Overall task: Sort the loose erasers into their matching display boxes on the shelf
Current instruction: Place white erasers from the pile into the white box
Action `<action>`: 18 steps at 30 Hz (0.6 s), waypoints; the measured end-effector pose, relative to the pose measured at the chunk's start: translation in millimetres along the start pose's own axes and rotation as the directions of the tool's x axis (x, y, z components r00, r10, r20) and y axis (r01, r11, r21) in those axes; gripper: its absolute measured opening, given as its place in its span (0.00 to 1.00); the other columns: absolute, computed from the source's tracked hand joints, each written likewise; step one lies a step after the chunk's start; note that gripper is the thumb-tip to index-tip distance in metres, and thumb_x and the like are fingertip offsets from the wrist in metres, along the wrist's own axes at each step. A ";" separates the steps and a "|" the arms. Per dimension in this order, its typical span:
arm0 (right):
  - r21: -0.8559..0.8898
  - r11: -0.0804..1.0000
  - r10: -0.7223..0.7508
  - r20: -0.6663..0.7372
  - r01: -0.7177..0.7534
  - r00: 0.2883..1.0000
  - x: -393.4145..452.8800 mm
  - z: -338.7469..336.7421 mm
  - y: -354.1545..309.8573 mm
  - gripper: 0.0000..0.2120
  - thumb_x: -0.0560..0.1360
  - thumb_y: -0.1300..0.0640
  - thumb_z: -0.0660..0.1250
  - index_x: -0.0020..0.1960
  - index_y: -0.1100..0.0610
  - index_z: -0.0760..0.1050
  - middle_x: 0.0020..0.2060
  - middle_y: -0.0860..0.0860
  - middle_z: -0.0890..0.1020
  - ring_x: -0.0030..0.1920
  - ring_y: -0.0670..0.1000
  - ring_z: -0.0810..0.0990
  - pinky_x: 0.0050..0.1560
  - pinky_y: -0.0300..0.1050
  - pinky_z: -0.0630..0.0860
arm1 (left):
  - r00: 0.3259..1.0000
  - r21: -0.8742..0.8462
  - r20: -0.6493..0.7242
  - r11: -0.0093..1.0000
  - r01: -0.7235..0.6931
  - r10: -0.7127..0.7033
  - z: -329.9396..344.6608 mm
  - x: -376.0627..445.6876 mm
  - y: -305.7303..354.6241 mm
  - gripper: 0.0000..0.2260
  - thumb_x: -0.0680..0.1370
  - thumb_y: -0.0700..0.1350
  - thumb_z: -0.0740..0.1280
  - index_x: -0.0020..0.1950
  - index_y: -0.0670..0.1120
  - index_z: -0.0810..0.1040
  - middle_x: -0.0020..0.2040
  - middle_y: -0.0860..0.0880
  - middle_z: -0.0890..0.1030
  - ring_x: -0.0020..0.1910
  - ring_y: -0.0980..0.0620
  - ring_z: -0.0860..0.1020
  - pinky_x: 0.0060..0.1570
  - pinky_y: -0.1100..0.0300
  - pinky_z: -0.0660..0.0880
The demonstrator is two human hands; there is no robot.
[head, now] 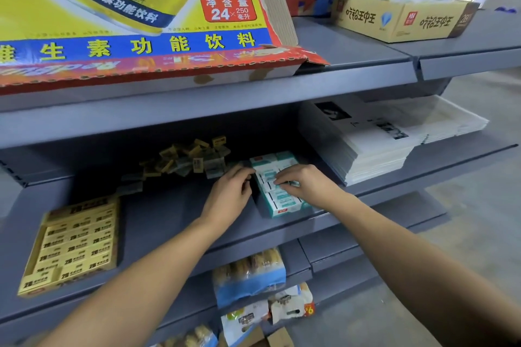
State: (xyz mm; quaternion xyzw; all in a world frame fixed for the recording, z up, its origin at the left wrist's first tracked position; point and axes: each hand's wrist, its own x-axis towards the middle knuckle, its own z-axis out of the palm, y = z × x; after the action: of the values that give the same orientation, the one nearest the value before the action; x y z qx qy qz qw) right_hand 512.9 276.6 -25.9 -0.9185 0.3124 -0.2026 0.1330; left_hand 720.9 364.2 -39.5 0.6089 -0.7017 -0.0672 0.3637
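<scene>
I was seating a white-and-teal wrapped eraser (284, 184), pinched in my right hand (304, 183), into the teal cardboard display box (282, 210) mid-shelf, my left hand (231, 191) curled against its side, the loose yellow erasers (186, 160) behind presumably next.

Teal box (282, 200) nearly full; yellow erasers (186, 162) heaped behind.

Grey shelf (174, 205): yellow box (73, 245), loose erasers (183, 158), teal box (279, 186), paper stacks (366, 144).
</scene>
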 end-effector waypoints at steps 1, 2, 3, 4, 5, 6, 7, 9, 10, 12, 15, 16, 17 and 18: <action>0.008 1.000 0.005 0.014 -0.005 1.000 0.9 0.3 -1.1 0.08 0.75 0.62 0.69 0.53 0.56 0.84 0.54 0.51 0.84 0.56 0.49 0.81 0.60 0.44 0.76 | 1.000 0.001 -0.001 1.000 0.004 -0.004 0.0 -0.9 -0.8 0.15 0.78 0.35 0.64 0.63 0.44 0.77 0.57 0.49 0.78 0.54 0.52 0.77 0.52 0.57 0.76; 0.010 1.000 0.004 0.024 -0.004 1.000 1.6 0.3 -2.6 0.09 0.75 0.62 0.69 0.53 0.56 0.84 0.55 0.50 0.84 0.57 0.48 0.81 0.61 0.43 0.75 | 1.000 0.002 -0.001 1.000 0.007 -0.007 0.5 -1.6 -1.2 0.15 0.78 0.35 0.64 0.63 0.45 0.77 0.57 0.49 0.78 0.54 0.52 0.76 0.52 0.57 0.76; 0.011 1.000 0.005 0.033 -0.005 0.999 2.5 0.4 -3.7 0.09 0.75 0.62 0.68 0.53 0.57 0.84 0.55 0.50 0.83 0.57 0.48 0.80 0.61 0.43 0.75 | 1.000 0.005 -0.001 1.000 0.007 -0.007 0.8 -2.1 -1.7 0.15 0.78 0.35 0.64 0.63 0.44 0.77 0.57 0.49 0.78 0.54 0.52 0.76 0.52 0.57 0.76; 0.011 1.000 0.011 0.043 -0.012 0.999 3.3 0.9 -4.3 0.09 0.76 0.63 0.67 0.53 0.57 0.84 0.55 0.50 0.83 0.57 0.48 0.80 0.62 0.43 0.75 | 1.000 0.008 -0.002 1.000 0.006 -0.006 1.0 -2.5 -1.9 0.15 0.77 0.35 0.64 0.64 0.44 0.77 0.58 0.49 0.78 0.55 0.52 0.76 0.53 0.57 0.76; 0.008 1.000 0.024 0.055 -0.024 0.998 3.9 1.7 -4.1 0.10 0.76 0.63 0.66 0.53 0.57 0.84 0.56 0.50 0.83 0.57 0.48 0.80 0.61 0.43 0.75 | 1.000 0.012 -0.001 1.000 0.004 -0.004 1.1 -2.6 -2.1 0.15 0.77 0.35 0.64 0.64 0.44 0.77 0.58 0.49 0.78 0.55 0.52 0.76 0.53 0.56 0.76; 0.001 0.999 0.043 0.071 -0.043 0.997 4.1 2.4 -3.6 0.10 0.76 0.63 0.65 0.53 0.57 0.83 0.56 0.50 0.83 0.57 0.47 0.80 0.61 0.44 0.75 | 1.000 0.015 -0.001 1.000 0.002 -0.002 1.2 -2.5 -2.1 0.15 0.77 0.35 0.64 0.64 0.44 0.76 0.57 0.49 0.78 0.55 0.52 0.76 0.52 0.56 0.76; -0.007 0.998 0.066 0.091 -0.066 0.994 4.2 2.5 -3.8 0.12 0.76 0.63 0.64 0.53 0.56 0.83 0.56 0.49 0.83 0.57 0.47 0.81 0.60 0.44 0.76 | 1.000 0.018 -0.001 1.000 0.003 -0.003 1.1 -2.5 -2.6 0.15 0.77 0.35 0.64 0.64 0.44 0.76 0.57 0.49 0.78 0.54 0.52 0.76 0.52 0.55 0.76; -0.025 0.994 0.107 0.110 -0.105 0.988 5.8 2.5 -5.8 0.13 0.75 0.62 0.62 0.52 0.55 0.84 0.56 0.48 0.83 0.56 0.47 0.80 0.58 0.45 0.76 | 1.000 0.023 -0.003 1.000 0.012 -0.012 -0.3 -3.2 -3.9 0.15 0.78 0.36 0.64 0.64 0.45 0.76 0.58 0.49 0.78 0.55 0.52 0.76 0.52 0.55 0.76; -0.040 0.993 0.110 0.097 -0.107 0.989 8.6 2.2 -8.9 0.13 0.74 0.62 0.61 0.50 0.56 0.84 0.56 0.49 0.83 0.57 0.48 0.80 0.58 0.44 0.75 | 1.000 0.033 -0.006 0.999 0.019 -0.019 -2.0 -4.1 -4.9 0.15 0.78 0.36 0.64 0.64 0.45 0.76 0.58 0.49 0.78 0.55 0.52 0.77 0.52 0.54 0.76; -0.056 0.995 0.079 0.014 -0.078 0.997 18.0 3.6 -19.5 0.11 0.73 0.63 0.62 0.45 0.58 0.84 0.54 0.51 0.84 0.56 0.52 0.79 0.56 0.46 0.75 | 0.999 0.059 -0.019 0.997 0.043 -0.042 -6.3 -6.6 -9.1 0.15 0.78 0.38 0.64 0.64 0.45 0.77 0.59 0.49 0.78 0.55 0.51 0.77 0.52 0.53 0.77; -0.018 0.998 0.061 -0.116 -0.063 0.991 40.0 17.2 -38.1 0.10 0.71 0.63 0.63 0.47 0.56 0.82 0.48 0.52 0.84 0.50 0.56 0.80 0.48 0.50 0.78 | 0.993 0.114 -0.044 0.987 0.111 -0.107 -18.4 -13.2 -20.9 0.15 0.78 0.40 0.64 0.64 0.46 0.77 0.59 0.49 0.78 0.55 0.50 0.77 0.52 0.53 0.77; -0.011 0.999 0.050 -0.136 -0.052 0.989 47.3 24.3 -44.2 0.11 0.70 0.63 0.64 0.48 0.56 0.82 0.48 0.53 0.84 0.50 0.56 0.80 0.48 0.49 0.78 | 0.990 0.137 -0.049 0.981 0.134 -0.129 -23.3 -16.0 -25.5 0.15 0.78 0.40 0.64 0.65 0.46 0.76 0.59 0.48 0.78 0.56 0.49 0.77 0.52 0.53 0.77; -0.002 0.999 0.035 -0.141 -0.036 0.989 54.8 33.0 -51.0 0.11 0.70 0.64 0.65 0.49 0.56 0.82 0.47 0.54 0.84 0.49 0.58 0.81 0.48 0.47 0.77 | 0.987 0.158 -0.055 0.975 0.159 -0.152 -29.6 -19.4 -31.7 0.15 0.78 0.40 0.63 0.64 0.47 0.77 0.59 0.47 0.78 0.56 0.48 0.77 0.52 0.53 0.77; 0.001 1.000 0.024 -0.134 -0.024 0.991 61.0 40.6 -57.9 0.12 0.69 0.65 0.66 0.49 0.56 0.82 0.47 0.55 0.84 0.49 0.59 0.81 0.47 0.48 0.78 | 0.983 0.174 -0.063 0.968 0.181 -0.172 -35.7 -22.4 -37.4 0.14 0.78 0.40 0.64 0.64 0.46 0.77 0.59 0.47 0.78 0.56 0.47 0.77 0.52 0.53 0.77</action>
State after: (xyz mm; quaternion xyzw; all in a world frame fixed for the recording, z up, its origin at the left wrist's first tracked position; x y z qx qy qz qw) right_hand 605.6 287.6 -22.6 -0.8992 0.3316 -0.2619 0.1140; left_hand 772.1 387.6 -43.3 0.7007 -0.6390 -0.0214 0.3166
